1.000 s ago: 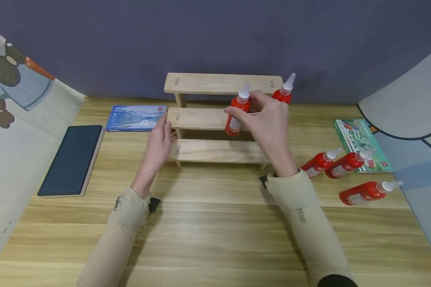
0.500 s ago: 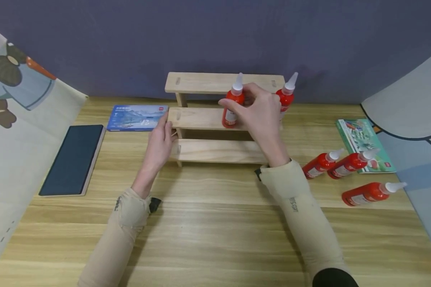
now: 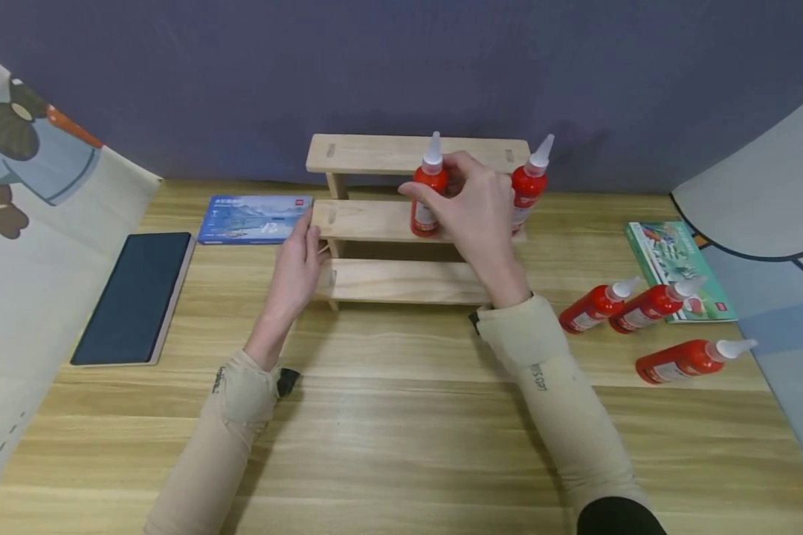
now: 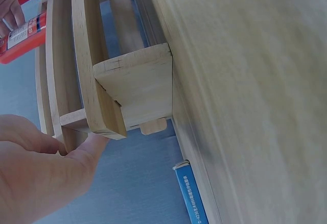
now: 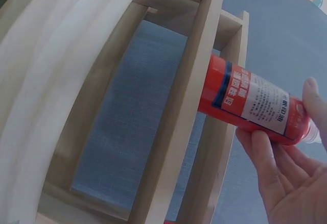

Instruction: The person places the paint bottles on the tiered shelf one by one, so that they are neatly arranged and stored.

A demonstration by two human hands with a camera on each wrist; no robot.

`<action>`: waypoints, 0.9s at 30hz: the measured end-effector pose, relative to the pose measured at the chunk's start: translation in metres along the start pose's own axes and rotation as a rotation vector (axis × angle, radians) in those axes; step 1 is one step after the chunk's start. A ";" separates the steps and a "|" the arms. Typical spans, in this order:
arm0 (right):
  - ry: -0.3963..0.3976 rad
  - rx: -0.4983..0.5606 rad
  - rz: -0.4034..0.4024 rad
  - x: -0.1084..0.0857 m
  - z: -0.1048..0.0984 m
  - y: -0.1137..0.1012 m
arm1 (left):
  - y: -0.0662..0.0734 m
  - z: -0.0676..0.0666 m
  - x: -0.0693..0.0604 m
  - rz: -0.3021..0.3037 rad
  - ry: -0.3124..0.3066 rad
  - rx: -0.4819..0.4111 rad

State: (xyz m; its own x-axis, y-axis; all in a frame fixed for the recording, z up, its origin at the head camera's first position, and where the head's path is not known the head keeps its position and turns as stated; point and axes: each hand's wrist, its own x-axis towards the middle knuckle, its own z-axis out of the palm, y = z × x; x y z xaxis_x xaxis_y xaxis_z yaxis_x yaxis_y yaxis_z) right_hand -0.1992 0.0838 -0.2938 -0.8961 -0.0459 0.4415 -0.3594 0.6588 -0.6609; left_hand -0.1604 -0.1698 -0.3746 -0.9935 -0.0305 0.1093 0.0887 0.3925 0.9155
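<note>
- Dark blue wall panel [image 3: 401,67] is backing a wood-grain table [image 3: 388,446], where a three-step wooden rack [image 3: 408,282] is standing near the far edge.
- One red bottle [image 3: 424,215] is standing nozzle-up, its base apparently touching the middle step; the right-hand grip [image 3: 485,212] is holding it, parted only to the bottle's width, and gripping high is probably leaving the base free to sit flat.
- At the rack's left end, the left-hand grip [image 3: 294,271] is pinching the wood, likely steadying the frame against nudges.
- A second red bottle [image 3: 527,186] is standing at the same step's right end, partly hidden by the right-hand grip.
- Three more red bottles [image 3: 642,310] are sitting at right, presumably within easy reach; whether upright or lying is unclear.
- Blue box [image 3: 254,221], dark notebook [image 3: 134,297] and green book [image 3: 682,267] are lying around the sides, apparently leaving working room.
</note>
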 end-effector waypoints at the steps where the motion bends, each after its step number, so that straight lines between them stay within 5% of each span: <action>1: 0.001 -0.002 -0.003 0.000 0.000 0.000 | 0.000 0.000 0.000 0.000 0.000 0.001; 15: -0.068 -0.056 0.029 -0.005 -0.003 -0.002 | 0.001 -0.001 0.000 0.000 0.004 0.013; 27: -0.037 0.077 0.038 -0.010 -0.015 -0.001 | 0.001 -0.001 -0.001 -0.001 0.000 0.029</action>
State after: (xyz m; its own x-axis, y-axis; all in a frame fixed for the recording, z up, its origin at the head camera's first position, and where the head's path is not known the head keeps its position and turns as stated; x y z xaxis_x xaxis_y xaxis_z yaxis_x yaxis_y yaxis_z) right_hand -0.1857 0.0947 -0.2884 -0.9180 -0.0504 0.3934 -0.3424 0.6011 -0.7221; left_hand -0.1597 -0.1702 -0.3732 -0.9936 -0.0310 0.1084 0.0855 0.4194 0.9038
